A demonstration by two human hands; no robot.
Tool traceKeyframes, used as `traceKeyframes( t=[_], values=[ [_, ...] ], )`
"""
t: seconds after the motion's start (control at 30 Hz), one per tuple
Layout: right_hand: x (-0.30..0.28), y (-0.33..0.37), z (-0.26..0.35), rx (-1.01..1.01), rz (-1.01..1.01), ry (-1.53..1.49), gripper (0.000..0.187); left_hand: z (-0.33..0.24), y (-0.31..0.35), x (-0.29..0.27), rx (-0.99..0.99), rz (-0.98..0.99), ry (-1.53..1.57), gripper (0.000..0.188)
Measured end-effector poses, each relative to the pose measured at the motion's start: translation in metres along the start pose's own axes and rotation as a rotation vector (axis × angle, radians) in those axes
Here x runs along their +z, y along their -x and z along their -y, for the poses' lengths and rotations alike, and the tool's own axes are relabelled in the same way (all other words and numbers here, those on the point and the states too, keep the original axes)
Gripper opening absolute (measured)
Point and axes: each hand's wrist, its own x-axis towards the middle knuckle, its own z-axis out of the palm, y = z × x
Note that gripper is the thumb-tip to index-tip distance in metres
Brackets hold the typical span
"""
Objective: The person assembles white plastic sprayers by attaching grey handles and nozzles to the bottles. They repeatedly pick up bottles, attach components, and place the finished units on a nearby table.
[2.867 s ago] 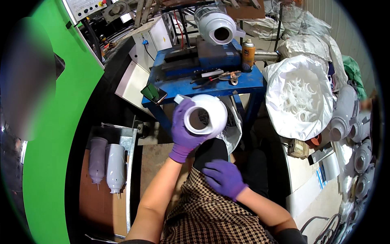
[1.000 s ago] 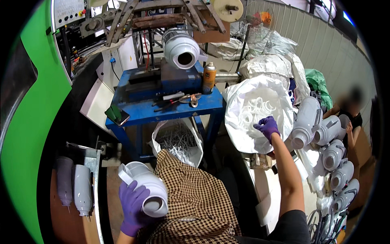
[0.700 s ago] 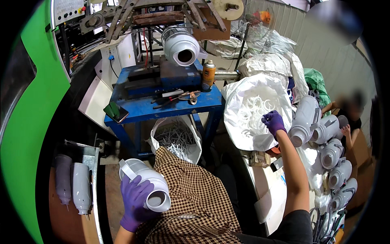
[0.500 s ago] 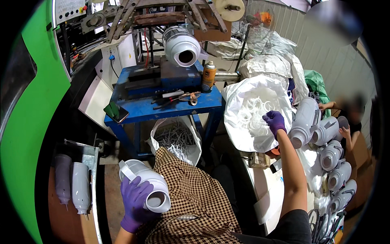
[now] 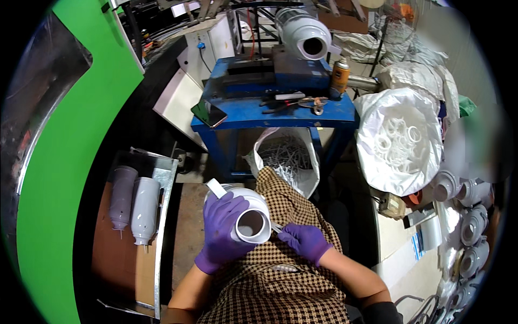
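My left hand (image 5: 222, 229), in a purple glove, is wrapped round a light grey plastic jug body (image 5: 253, 201) with a side handle. The jug lies tilted above my checked apron (image 5: 291, 202), its round open mouth turned toward me. Just right of the mouth, my right hand (image 5: 306, 241), also gloved, is closed on a thin pale strip-like piece (image 5: 276, 228). Its tip is at the jug's rim; whether it is a blade or a plastic strip I cannot tell.
A white sack (image 5: 367, 143) of plastic rings stands at right, near several grey jug bodies (image 5: 474, 224). Ahead is a blue bench (image 5: 237, 116) with a spray can (image 5: 339, 78), pliers and a phone (image 5: 209, 114). Two grey bodies (image 5: 144, 210) lie in a left tray.
My right hand has come from over the ring sack to the jug's mouth. The view has shifted, and the jug sits more in front of me.
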Motion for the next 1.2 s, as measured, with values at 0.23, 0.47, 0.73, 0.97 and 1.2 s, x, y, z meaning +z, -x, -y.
traceKeyframes(
  t=[0.23,0.47,0.73,0.97,1.2],
  values=[
    [-0.034,-0.015,0.039,-0.523,-0.566,-0.229,0.011,0.012,-0.008,-0.002,0.02,-0.041,-0.029,0.063],
    [-0.038,-0.033,0.073,-0.611,-0.242,-0.283,0.033,0.013,-0.019,0.007,0.028,0.023,0.064,0.063],
    [-0.029,-0.036,0.09,-0.32,-0.194,0.131,0.017,0.003,-0.013,0.02,-0.027,0.095,0.084,0.063],
    [-0.029,-0.035,0.078,-0.238,0.006,0.215,0.021,-0.002,-0.007,0.028,0.017,0.125,0.043,0.067],
    [-0.004,-0.005,0.042,-0.295,-0.025,-0.067,0.038,-0.024,-0.012,0.037,0.128,0.293,-0.146,0.057]
  ],
)
